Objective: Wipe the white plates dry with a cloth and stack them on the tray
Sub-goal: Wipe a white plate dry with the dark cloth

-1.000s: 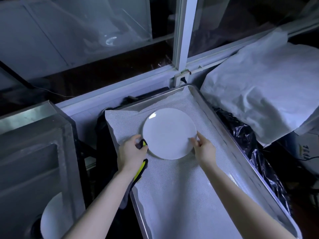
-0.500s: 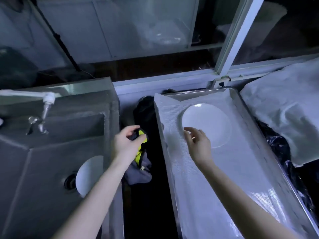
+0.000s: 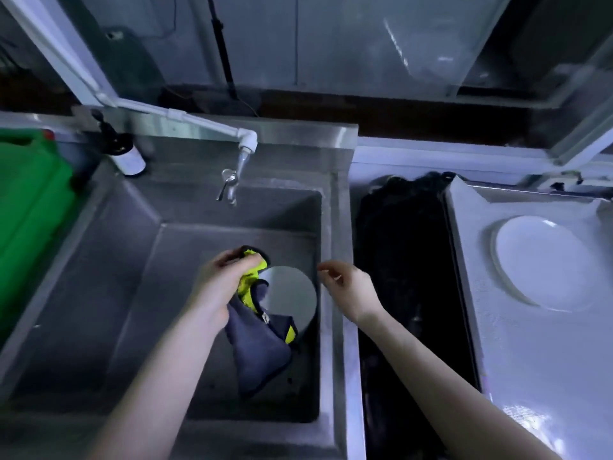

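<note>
A white plate (image 3: 544, 263) lies on the cloth-lined metal tray (image 3: 530, 376) at the right. Another white plate (image 3: 293, 295) leans against the right wall inside the steel sink (image 3: 139, 293), partly hidden by the cloth. My left hand (image 3: 220, 282) grips a dark blue and yellow cloth (image 3: 262, 346), which hangs down over the sink in front of that plate. My right hand (image 3: 348, 288) hovers over the sink's right rim with fingers loosely curled, holding nothing, just right of the plate in the sink.
A white tap (image 3: 243, 151) juts over the sink's back. A green container (image 3: 26, 220) stands at the left, a dark bottle (image 3: 122, 151) on the back ledge. A black gap with dark plastic (image 3: 404, 277) separates sink and tray.
My view has swung left from the tray to the sink. Both hands left the plate on the tray; the left hand carried the cloth over the sink, the right hand followed to the sink's rim.
</note>
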Demonstrator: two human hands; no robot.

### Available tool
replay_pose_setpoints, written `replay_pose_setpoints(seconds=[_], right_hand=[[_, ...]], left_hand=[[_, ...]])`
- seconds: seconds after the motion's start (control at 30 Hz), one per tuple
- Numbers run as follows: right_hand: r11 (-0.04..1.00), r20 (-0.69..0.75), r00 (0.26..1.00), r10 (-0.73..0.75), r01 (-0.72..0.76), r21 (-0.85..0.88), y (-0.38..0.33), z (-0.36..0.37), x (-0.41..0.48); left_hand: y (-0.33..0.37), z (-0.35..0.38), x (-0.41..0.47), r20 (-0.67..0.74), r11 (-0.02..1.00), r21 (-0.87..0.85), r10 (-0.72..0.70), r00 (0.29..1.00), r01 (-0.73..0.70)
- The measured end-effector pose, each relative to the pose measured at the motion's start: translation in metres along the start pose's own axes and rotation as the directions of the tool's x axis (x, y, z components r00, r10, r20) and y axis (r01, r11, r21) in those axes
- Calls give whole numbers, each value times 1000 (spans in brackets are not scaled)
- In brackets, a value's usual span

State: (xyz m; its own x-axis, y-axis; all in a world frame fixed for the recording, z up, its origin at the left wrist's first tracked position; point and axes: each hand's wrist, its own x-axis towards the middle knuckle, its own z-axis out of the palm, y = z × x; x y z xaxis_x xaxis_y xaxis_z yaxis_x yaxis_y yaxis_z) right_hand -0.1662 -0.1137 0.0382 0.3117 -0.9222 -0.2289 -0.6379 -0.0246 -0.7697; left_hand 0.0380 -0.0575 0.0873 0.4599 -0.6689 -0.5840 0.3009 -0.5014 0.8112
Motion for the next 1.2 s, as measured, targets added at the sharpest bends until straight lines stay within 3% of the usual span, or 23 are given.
replay_pose_setpoints(seconds=[0.27,0.47,0.63,0.8,0.97,1.2], right_hand=[[922,140,912,386,-377,-84,19,108,26],[835,183,815,549,-528,-153,45,146,48],[803,184,782,595,-577,-145,69,163,81],[779,221,748,626,-590,-211,86,174,107],[738,181,733,656,-571,-359,88,184,120],[671,196,674,712,-573,-470,86,182,133]], left_hand=[[-40,-57,82,54,925,44,-378,924,376],[-79,-58,142,49,803,210,-579,814,558],[-110,-44,183,73,791,262,-587,806,552],[-137,-40,208,20,864,255,-453,891,434],[-150,-43,216,28,835,265,-507,862,482],[-156,-42,225,112,782,463,-519,848,417]])
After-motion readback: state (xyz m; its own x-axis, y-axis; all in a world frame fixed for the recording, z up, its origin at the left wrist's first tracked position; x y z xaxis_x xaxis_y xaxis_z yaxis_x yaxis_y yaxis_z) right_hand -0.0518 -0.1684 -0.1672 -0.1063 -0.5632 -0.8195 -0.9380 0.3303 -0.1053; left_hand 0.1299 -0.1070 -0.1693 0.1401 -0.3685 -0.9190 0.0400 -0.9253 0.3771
